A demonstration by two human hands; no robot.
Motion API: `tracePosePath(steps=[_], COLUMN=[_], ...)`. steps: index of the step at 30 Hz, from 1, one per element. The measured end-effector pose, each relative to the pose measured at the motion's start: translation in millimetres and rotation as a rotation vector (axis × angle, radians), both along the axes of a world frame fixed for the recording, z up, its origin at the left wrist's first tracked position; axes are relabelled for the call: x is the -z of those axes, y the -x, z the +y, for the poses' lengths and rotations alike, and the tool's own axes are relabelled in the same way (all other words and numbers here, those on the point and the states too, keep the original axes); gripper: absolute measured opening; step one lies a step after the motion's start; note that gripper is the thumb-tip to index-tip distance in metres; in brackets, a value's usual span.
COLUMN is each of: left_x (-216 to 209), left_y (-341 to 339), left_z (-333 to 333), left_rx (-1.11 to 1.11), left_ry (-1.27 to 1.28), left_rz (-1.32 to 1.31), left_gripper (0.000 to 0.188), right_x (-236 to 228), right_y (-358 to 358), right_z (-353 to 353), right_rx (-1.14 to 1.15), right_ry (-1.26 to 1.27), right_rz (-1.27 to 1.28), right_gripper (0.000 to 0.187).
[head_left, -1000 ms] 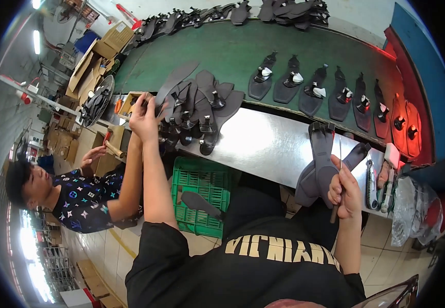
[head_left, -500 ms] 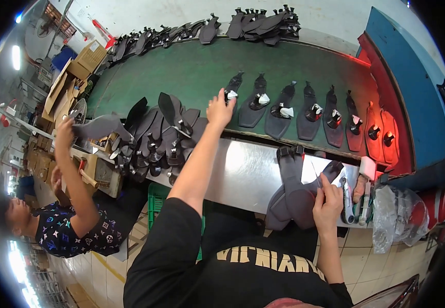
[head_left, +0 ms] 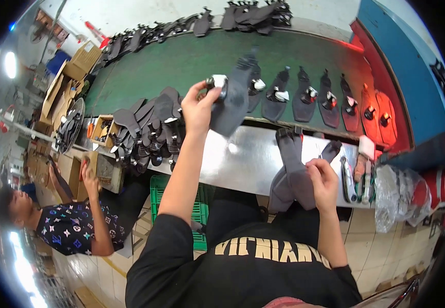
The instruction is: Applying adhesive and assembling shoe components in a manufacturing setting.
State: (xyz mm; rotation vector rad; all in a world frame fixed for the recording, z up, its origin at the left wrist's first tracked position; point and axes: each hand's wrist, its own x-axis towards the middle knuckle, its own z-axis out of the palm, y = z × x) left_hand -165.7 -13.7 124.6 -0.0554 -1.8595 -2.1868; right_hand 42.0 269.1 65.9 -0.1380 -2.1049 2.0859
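My left hand (head_left: 197,108) is closed on a dark grey sandal (head_left: 232,105), gripping it by the black strap with white paper tucked at it. The sandal is held up above the front edge of the green belt, its sole blurred by motion. Over the steel ledge, my right hand (head_left: 324,182) pinches a thin pointed metal tool (head_left: 319,150), most of it hidden in the fingers. Just left of that hand, several grey sandal soles (head_left: 290,179) lie crossed on each other at the ledge.
More sandals (head_left: 304,100) stand in a row along the green belt (head_left: 181,66), ending under red light at the blue machine (head_left: 407,61). A sandal pile (head_left: 150,120) lies left. Hand tools (head_left: 349,179) and a plastic bag (head_left: 394,192) are right. A co-worker (head_left: 78,226) sits left.
My left hand has taken hold of the leftmost sandal in the row and lifted it off the belt. My right hand keeps the thin tool. The co-worker's raised arm has come down.
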Motion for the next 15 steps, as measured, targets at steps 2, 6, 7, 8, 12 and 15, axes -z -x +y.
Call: tracePosePath(steps=[2,6,7,8,12,15], left_x=[-18.1,-1.6,3.5,3.5,28.4,29.5], left_y=[-65.2,-160.0,-167.6,-173.8,-180.2,-190.6], left_z=[8.3,23.5,27.7,33.5,19.8,17.5], left_rx=[0.190,0.482,0.492,0.487,0.576,0.623], left_ry=[0.011,-0.288,-0.385,-0.445,-0.384,-0.481], left_rz=[-0.116,-0.364,-0.391,-0.430,-0.440,-0.451], left_gripper=[0.036,0.028,0.026,0.024,0.031,0.032], right_x=[-11.7,-54.1,-60.4,-66.7,-72.2,-67.7], right_y=[11.2,12.0,10.4,7.5,-5.0,-27.0], right_z=[-21.1,-59.7,-59.4,-60.0,-41.6,-37.6], right_rx=[-0.268,-0.368,-0.368,-0.291,-0.247,-0.264], right_ry=[0.591,0.849,0.793,0.736,0.448,0.042], right_rz=[0.029,0.175,0.172,0.210,0.294,0.133], right_gripper=[0.026,0.051,0.052,0.042,0.043,0.036])
